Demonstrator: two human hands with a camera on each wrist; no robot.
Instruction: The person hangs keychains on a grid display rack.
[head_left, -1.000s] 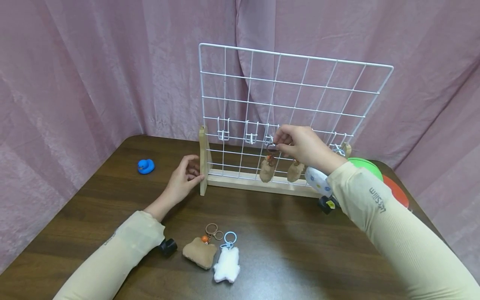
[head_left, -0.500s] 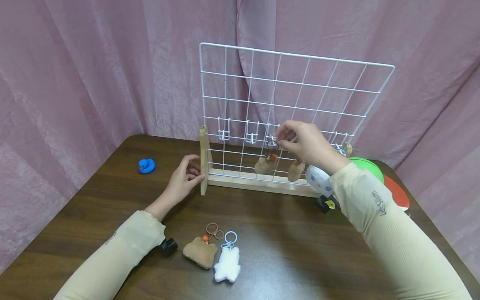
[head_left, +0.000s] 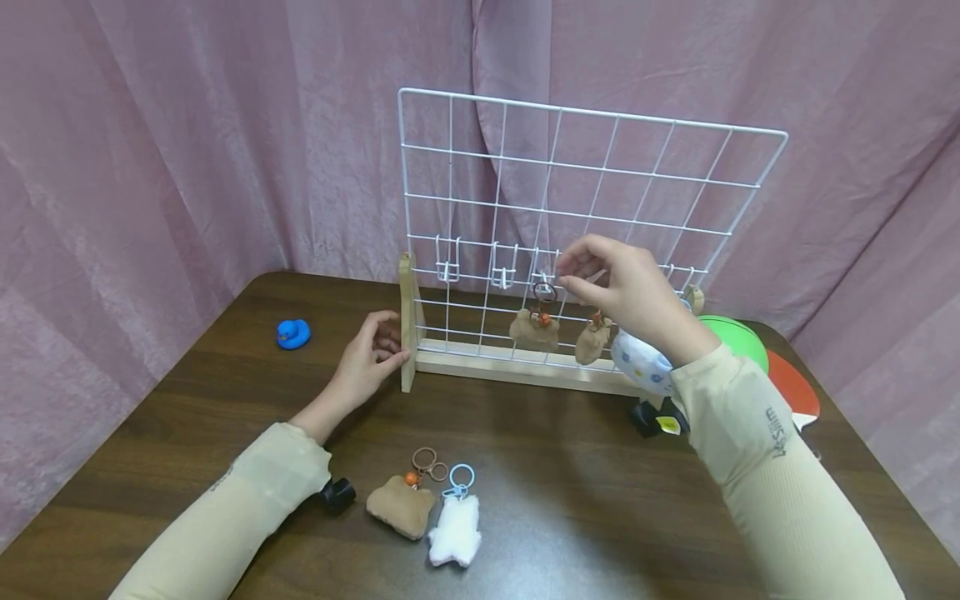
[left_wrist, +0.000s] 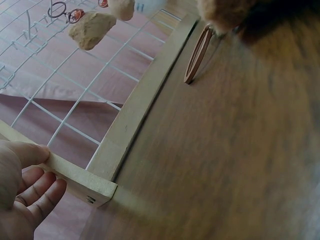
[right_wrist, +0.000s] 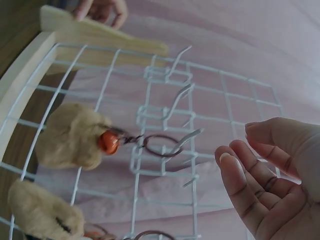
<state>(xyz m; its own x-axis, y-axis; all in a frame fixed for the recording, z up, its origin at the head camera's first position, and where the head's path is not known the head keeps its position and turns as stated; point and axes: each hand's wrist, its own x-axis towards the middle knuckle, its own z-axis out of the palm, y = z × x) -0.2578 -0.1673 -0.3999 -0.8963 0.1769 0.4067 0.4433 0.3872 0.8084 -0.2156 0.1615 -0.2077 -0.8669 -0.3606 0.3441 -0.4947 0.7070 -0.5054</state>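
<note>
A brown plush keychain (head_left: 534, 330) with an orange bead hangs by its ring from a hook (right_wrist: 182, 142) on the white wire grid rack (head_left: 577, 171). My right hand (head_left: 618, 279) is just right of that ring, apart from it, thumb and fingers spread with nothing between them. Beside it hangs another brown plush keychain (head_left: 592, 340), then a white patterned plush (head_left: 641, 362), partly covered by my right forearm. My left hand (head_left: 363, 354) holds the rack's wooden side leg (left_wrist: 80, 177), thumb on its edge; some fingertips are hidden behind it in the head view.
A brown plush keychain (head_left: 401, 507) and a white plush keychain (head_left: 455, 531) lie on the table (head_left: 555, 517) in front. Two bare hooks (head_left: 447, 271) are on the grid's left. A blue rubber duck (head_left: 293, 334) sits left; a green disc (head_left: 738, 340) and red paddle (head_left: 791, 387) lie right.
My right hand has let go of the brown keychain's ring and drawn back slightly to the right. The keychain now hangs from the hook, its plush turned wider. The left hand stays put.
</note>
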